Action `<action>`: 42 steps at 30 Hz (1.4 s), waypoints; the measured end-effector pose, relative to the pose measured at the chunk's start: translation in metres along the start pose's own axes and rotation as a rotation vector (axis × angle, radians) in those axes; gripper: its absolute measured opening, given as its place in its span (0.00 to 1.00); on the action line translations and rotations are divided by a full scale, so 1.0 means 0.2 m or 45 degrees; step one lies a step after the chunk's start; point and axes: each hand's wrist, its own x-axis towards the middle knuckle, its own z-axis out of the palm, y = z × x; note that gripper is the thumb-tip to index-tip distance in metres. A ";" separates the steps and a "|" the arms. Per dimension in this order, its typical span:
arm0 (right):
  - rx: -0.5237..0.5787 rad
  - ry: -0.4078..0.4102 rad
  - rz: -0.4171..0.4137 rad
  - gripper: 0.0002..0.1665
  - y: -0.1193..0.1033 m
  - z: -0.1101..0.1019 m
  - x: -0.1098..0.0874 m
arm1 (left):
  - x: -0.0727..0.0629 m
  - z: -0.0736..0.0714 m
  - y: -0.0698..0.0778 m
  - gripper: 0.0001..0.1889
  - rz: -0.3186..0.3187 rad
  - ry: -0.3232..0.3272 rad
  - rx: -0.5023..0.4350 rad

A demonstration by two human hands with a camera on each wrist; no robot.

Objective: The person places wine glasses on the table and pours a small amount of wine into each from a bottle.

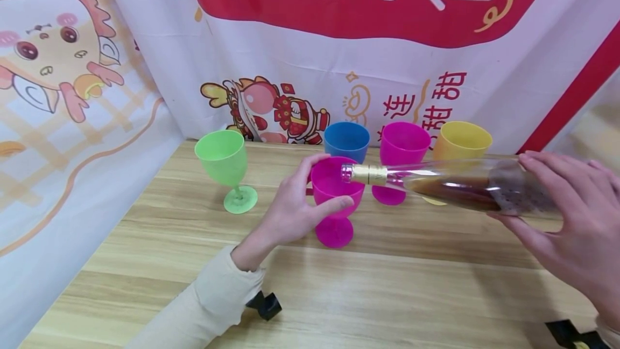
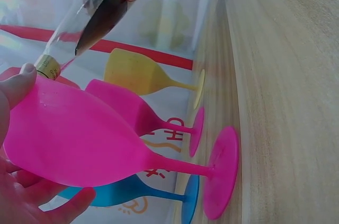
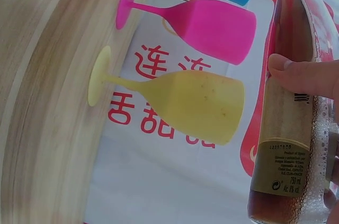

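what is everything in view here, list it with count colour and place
green goblet: 1, green, leftmost in the head view
blue goblet: 1, blue, left in the back row
rear pink goblet: 1, pink, middle of the back row
yellow goblet: 1, yellow, right in the back row
front pink goblet: 1, pink, in front of the back row
bottle: 1, clear with brown liquid, tilted, mouth at the front pink goblet's opening
table: 1, light wood, below the goblets
printed cloth: count unclear, white with red and cartoon prints, behind and left of the table
sleeve: 1 plainly visible, cream, left forearm
left hand: 1, bare, gripping the front pink goblet
right hand: 1, bare, holding the bottle
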 end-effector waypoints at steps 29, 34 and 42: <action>-0.002 0.067 -0.039 0.53 -0.03 -0.01 0.02 | 0.00 0.00 0.00 0.43 0.001 -0.005 0.001; -0.008 0.083 -0.047 0.52 -0.04 -0.01 0.03 | 0.00 0.00 0.00 0.43 0.002 -0.010 0.000; 0.008 0.136 -0.061 0.50 -0.06 0.00 0.04 | 0.00 0.00 -0.01 0.43 -0.003 -0.014 -0.010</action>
